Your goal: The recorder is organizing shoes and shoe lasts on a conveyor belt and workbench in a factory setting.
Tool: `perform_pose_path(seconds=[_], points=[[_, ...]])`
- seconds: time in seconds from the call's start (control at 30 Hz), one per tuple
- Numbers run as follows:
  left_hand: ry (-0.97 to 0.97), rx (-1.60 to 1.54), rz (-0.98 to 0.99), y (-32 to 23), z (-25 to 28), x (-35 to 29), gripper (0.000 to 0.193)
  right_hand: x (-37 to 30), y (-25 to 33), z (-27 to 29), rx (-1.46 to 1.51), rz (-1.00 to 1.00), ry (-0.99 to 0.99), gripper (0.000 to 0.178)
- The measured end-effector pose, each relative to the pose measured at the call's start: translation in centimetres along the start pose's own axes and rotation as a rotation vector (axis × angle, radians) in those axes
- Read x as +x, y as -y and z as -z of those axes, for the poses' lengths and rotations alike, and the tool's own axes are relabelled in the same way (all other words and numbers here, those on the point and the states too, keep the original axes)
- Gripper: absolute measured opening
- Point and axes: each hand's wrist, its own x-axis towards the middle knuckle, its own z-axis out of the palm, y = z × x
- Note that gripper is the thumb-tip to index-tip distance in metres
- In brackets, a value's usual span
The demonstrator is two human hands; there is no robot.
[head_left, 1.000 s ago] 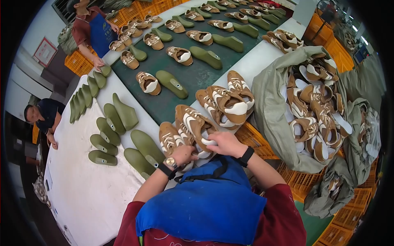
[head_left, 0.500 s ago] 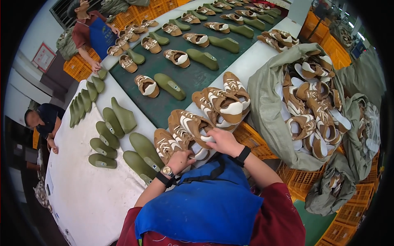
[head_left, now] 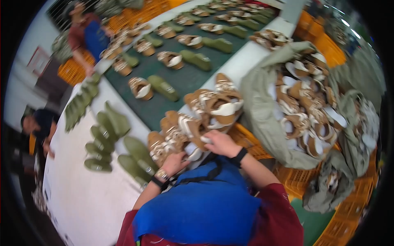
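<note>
Brown sneakers with white stripes stand in a row along the table's near edge. My left hand is closed on the heel end of the leftmost brown sneaker; its fingertips are partly hidden. Further right, my right hand grips the heel of another brown sneaker, fingers at its opening. More brown sneakers stand just beyond that hand. To the left of my left hand lie green shoe lasts on the white tabletop. The picture is blurred by motion.
A dark green belt carries rows of sneakers and green lasts. At the right, a large grey-green sack full of sneakers sits by orange crates. One person stands at the far left, another nearer.
The whole view has shifted slightly left and become blurred. Both hands stay at the same sneakers, with little visible movement of their own.
</note>
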Motion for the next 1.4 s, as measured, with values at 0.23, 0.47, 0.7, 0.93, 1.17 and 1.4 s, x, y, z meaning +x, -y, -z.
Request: perform_pose_path(seconds=[0.23, 0.47, 0.7, 0.93, 1.17, 1.4], points=[[0.065, 0.040, 0.023, -0.3, 0.5, -0.4, 0.041, -3.4, -1.4, 6.0, 0.139, -0.037, -0.336, 0.027], [0.126, 0.056, 0.015, -0.6, 0.8, -0.6, 0.047, -11.6, -9.3, 12.0, -0.184, -0.613, -1.002, 0.017], [0.135, 0.058, -0.022, -0.2, 1.1, -0.5, 0.049, -13.1, -12.4, 9.7, -0.129, -0.919, -0.872, 0.033], [0.093, 0.097, -0.079, -0.4, 1.6, -0.7, 0.049, -14.8, -5.0, 14.6, 1.469, -0.120, -1.331, 0.031], [-0.106, -0.033, -0.021, -4.3, 6.6, -0.6, 0.040, -8.9, 1.7, 13.4, 1.978, -0.123, -1.061, 0.059], [-0.347, -0.838, -0.308, -7.5, 10.3, -0.2, 0.075, -4.3, 6.5, 9.6, 1.110, 0.121, -0.394, 0.033]])
